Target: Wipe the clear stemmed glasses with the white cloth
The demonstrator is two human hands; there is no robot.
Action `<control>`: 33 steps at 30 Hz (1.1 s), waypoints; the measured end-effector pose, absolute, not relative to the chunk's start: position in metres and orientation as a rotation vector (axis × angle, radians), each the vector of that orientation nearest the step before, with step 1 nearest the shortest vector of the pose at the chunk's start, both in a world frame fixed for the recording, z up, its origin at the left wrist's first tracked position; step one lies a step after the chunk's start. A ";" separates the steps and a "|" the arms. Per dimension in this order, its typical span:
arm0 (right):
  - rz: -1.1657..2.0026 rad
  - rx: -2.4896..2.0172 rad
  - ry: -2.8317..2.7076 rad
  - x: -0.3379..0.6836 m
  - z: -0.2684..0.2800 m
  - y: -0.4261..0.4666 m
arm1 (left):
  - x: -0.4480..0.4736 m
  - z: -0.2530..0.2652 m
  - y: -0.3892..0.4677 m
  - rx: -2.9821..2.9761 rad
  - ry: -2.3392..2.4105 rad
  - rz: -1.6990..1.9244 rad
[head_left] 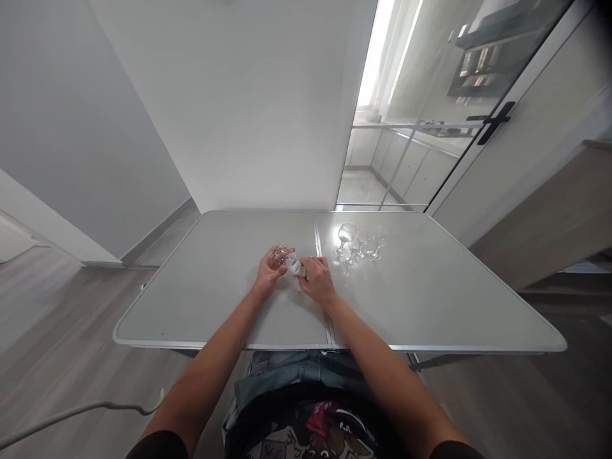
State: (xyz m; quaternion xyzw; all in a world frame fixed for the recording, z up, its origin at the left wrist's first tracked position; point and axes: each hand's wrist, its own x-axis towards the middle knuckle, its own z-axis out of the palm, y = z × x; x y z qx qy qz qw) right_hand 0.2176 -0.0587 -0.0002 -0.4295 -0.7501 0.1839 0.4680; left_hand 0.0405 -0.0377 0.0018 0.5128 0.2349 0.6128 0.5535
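"Clear glass so close to bare hands: what could go wrong?"

"Take the nearest first. Around the centre of the frame, the left hand (268,273) has its grip curved round a clear, rounded drinking glass (282,254). The right hand (317,280) has its grip pinched on a crumpled white cloth or tissue (298,268), against that glass. If the left loosens or the right twists too hard, I'd say the glass could slip onto the pale grey, round-cornered surface (430,299)."

"And farther off?"

"Right of centre, clear stemmed glasses (347,234) stand bunched together. A careless sweep of the right hand could topple one into its neighbours."

"Count them for me, near to far."

"One surface, with one silver metal seam (329,335) across it. Two hands, one glass held, one cloth. Then at least three stemmed glasses; they overlap and are see-through, so I can't tell the exact number. Farthest, at upper right, one black door handle (497,122)."
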 end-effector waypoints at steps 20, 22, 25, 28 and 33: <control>0.683 -1.053 -1.728 0.214 0.004 -0.058 | 0.038 -0.004 -0.035 1.233 0.577 1.443; 1.003 -0.990 -1.587 0.214 0.006 -0.057 | 0.037 -0.003 -0.036 1.216 0.567 1.437; 1.551 -0.851 -1.271 0.216 0.010 -0.055 | 0.038 -0.002 -0.038 1.198 0.528 1.404; 1.734 -0.802 -1.146 0.219 0.012 -0.054 | 0.039 -0.001 -0.040 1.222 0.508 1.385; 1.206 -0.950 -1.504 0.220 0.010 -0.055 | 0.039 -0.002 -0.038 1.223 0.548 1.431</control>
